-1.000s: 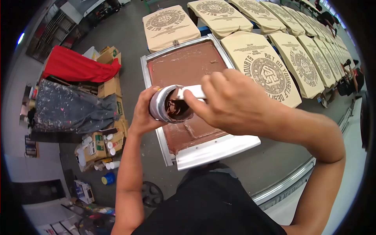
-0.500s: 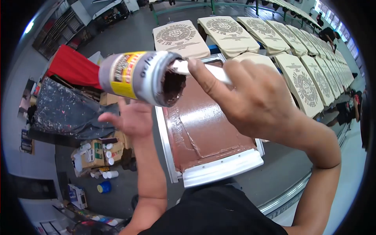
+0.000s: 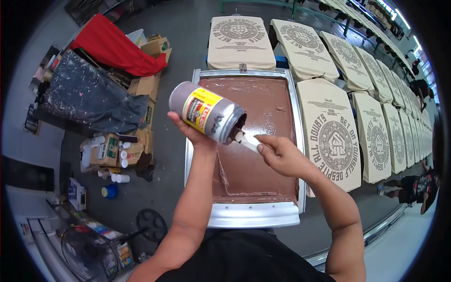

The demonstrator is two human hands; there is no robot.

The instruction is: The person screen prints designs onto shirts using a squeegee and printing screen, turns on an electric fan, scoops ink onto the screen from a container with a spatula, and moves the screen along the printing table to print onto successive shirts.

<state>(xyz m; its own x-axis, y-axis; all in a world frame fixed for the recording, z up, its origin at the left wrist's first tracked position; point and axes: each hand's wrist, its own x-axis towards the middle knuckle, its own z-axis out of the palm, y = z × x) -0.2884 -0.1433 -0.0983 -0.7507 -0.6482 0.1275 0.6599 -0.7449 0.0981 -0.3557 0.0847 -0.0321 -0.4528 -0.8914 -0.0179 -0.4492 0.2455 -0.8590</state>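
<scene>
A grey jar with a yellow label lies tilted over the screen, its mouth facing right and down. Beneath it, my left hand supports the jar, fingers partly hidden behind it. Closed round a white spatula, my right hand keeps the blade at the jar's mouth, where dark brown ink clings. Brown ink covers the mesh of the metal-framed screen. A silver squeegee-like bar lies along the screen's near end.
Printed cream shirts on boards run in rows behind and right. Two people are at the far right. Red cloth, a stained dark cloth, boxes and bottles stand left. A fan is at the lower left.
The jar has tipped from facing me to lying sideways over the screen. My left hand came off it, opened, and now supports it from below. The view has shifted.
</scene>
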